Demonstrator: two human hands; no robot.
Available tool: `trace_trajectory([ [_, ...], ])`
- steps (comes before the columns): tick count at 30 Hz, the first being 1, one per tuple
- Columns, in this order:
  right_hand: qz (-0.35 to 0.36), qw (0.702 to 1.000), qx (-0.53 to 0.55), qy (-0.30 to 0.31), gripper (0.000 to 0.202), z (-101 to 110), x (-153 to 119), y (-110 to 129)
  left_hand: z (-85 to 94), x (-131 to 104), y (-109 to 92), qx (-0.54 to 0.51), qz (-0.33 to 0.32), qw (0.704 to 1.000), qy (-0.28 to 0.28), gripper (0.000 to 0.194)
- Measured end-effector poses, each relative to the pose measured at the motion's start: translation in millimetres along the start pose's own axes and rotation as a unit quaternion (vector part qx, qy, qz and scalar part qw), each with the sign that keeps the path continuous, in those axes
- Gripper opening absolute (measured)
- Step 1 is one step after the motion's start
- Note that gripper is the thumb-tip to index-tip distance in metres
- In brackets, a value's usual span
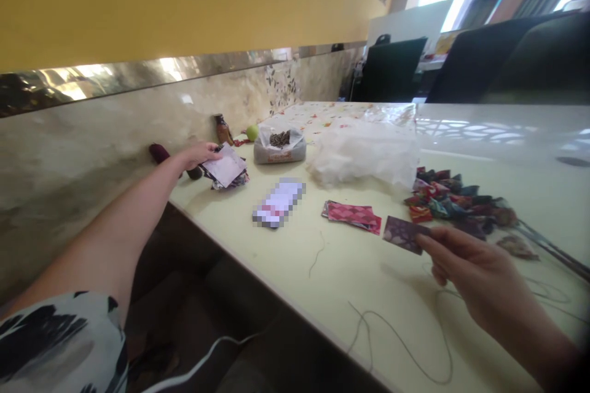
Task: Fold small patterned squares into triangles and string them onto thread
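Note:
My right hand (474, 276) pinches a small dark purple patterned fabric piece (400, 234) by its right end, held just over the table. Left of it lies a short pile of red and pink checked fabric pieces (353, 214). Far to the left, my left hand (201, 155) is closed on the edge of a pale lilac fabric piece (225, 166), at the top of an untidy stack of cut pieces (230, 183); its fingertips are partly hidden. Several small sewn, colourful fabric bundles (442, 196) lie at the right, beyond my right hand.
A phone (279, 202), blurred out, lies mid-table. Behind it stand an open bag of small dark bits (279, 146), a green apple-like fruit (252, 132), a brown jar (223, 130) and white fluffy stuffing (364, 153). Loose thread (401, 334) trails near the table's front edge.

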State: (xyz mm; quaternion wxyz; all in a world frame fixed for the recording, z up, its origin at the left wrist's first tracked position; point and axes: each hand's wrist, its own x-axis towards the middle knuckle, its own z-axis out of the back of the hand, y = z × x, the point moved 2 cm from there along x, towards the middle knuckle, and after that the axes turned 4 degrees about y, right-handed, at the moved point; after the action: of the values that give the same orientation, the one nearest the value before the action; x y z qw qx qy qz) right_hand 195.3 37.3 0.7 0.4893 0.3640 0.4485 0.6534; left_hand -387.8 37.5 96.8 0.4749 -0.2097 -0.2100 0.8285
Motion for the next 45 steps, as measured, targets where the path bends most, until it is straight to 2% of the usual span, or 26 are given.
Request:
trace_trajectory([
  [3, 0.001, 1.0, 0.003, -0.003, 0.04, 1.2, 1.7, -4.5, 7.1, 6.1, -2.3, -0.105, -0.014, 0.992, 0.066, 0.046],
  [7, -0.002, 1.0, 0.007, -0.004, 0.041, 1.4, 2.6, -5.9, 6.4, 16.3, 1.5, -0.095, -0.001, 0.993, 0.067, 0.05],
  [10, -0.004, 1.0, 0.0, 0.0, 0.038, 0.2, 1.3, -1.2, -2.7, 22.5, 9.0, -0.052, 0.022, 0.998, 0.03, 0.053],
  [13, -0.003, 1.0, 0.002, -0.007, 0.038, 0.6, 0.4, 2.2, -18.8, 23.0, 19.3, 0.065, 0.011, 0.997, -0.027, 0.058],
  [15, -0.002, 1.0, 0.011, -0.01, 0.04, 1.3, 0.4, 1.2, -32.3, 18.9, 28.0, 0.142, -0.004, 0.988, -0.056, 0.059],
  [19, -0.004, 1.0, 0.001, 0.006, 0.043, -0.2, 0.9, -3.9, -52.2, 3.3, 50.9, 0.194, 0.008, 0.974, -0.117, 0.05],
  [22, -0.011, 1.0, -0.012, 0.008, 0.044, -1.8, 0.8, -5.0, -54.6, -7.4, 66.5, 0.22, 0.047, 0.963, -0.152, 0.039],
  [26, -0.008, 1.0, -0.02, -0.004, 0.044, 0.3, 2.7, -7.4, -51.8, -8.6, 75.1, 0.239, 0.09, 0.955, -0.148, 0.026],
  [30, 0.003, 1.0, -0.022, -0.011, 0.044, 5.0, 6.0, -15.1, -53.4, 2.9, 73.2, 0.243, 0.115, 0.952, -0.144, 0.027],
  [35, 0.003, 1.0, -0.022, 0.014, 0.044, 4.8, 6.3, -16.6, -52.0, 16.8, 68.5, 0.249, 0.143, 0.946, -0.153, 0.033],
  [37, 0.001, 1.0, -0.024, 0.012, 0.044, 4.2, 5.9, -15.3, -49.7, 20.9, 63.2, 0.256, 0.121, 0.944, -0.168, 0.035],
  [40, 0.003, 0.999, -0.031, 0.007, 0.044, 4.2, 5.7, -14.4, -51.5, 29.9, 49.4, 0.263, 0.042, 0.949, -0.171, 0.035],
  [42, 0.003, 0.999, -0.036, 0.009, 0.042, 4.9, 5.6, -14.8, -57.7, 39.1, 38.3, 0.264, -0.004, 0.952, -0.156, 0.033],
  [45, 0.003, 0.999, -0.042, 0.0, 0.04, 7.5, 5.8, -16.3, -69.4, 55.9, 22.7, 0.267, -0.039, 0.953, -0.137, 0.032],
])
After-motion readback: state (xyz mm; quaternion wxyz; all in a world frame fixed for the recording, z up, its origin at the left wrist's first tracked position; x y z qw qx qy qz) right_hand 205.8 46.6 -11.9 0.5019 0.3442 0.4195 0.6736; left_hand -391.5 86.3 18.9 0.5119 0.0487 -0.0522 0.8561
